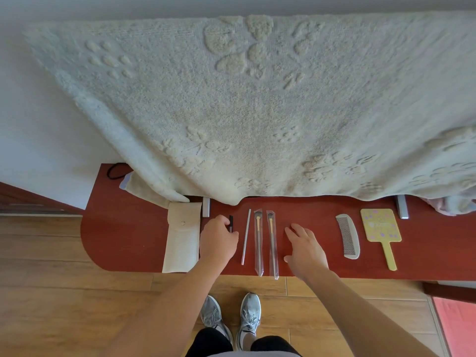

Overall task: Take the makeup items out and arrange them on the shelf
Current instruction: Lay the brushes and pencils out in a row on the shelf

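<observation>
left hand curled on a small black stick on the red shelf, just right of the cream pouch near the left end. right hand spread flat, holding nothing. silver stick, two wrapped brushes between hands; comb, yellow mirror toward the right end.

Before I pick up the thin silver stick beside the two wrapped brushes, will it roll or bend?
The silver stick looks straight and stiff, so it probably will not bend. It seems slim and smooth, so it may roll on the red shelf if nudged sideways, and it could slip from the fingers. It is likely light.
</observation>
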